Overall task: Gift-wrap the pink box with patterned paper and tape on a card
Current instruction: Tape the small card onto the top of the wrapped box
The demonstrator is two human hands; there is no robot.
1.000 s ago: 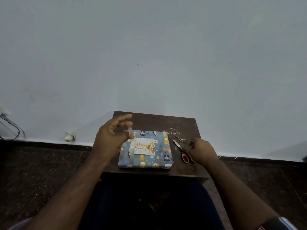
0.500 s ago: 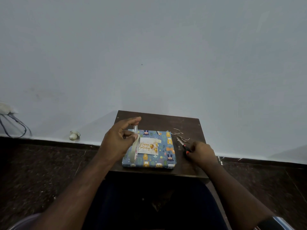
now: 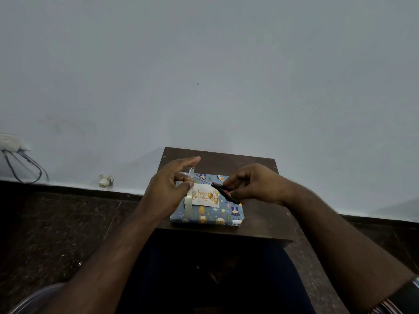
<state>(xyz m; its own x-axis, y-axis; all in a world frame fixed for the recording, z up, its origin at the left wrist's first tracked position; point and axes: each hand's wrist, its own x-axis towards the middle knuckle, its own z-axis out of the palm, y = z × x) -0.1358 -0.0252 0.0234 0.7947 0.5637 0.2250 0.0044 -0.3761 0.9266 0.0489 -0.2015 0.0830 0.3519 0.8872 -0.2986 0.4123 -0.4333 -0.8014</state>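
Left hand [image 3: 167, 191] pinches tape [image 3: 190, 177]; right hand [image 3: 254, 184] holds scissors [image 3: 223, 189].

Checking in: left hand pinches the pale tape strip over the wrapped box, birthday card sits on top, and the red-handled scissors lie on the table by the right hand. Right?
Not quite. In the head view the right hand holds the red-handled scissors up over the patterned wrapped box, blades toward the pale tape strip that the left hand pinches. The Happy Birthday card is on top.

The wrapped box [image 3: 209, 211] is showing blue paper patterned with orange and white animals and small leaves. The card [image 3: 205, 197] is showing white with gold lettering and gold balloons. The scissors [image 3: 224, 191] are showing red-and-black handles. The table [image 3: 267, 214] is looking dark brown.
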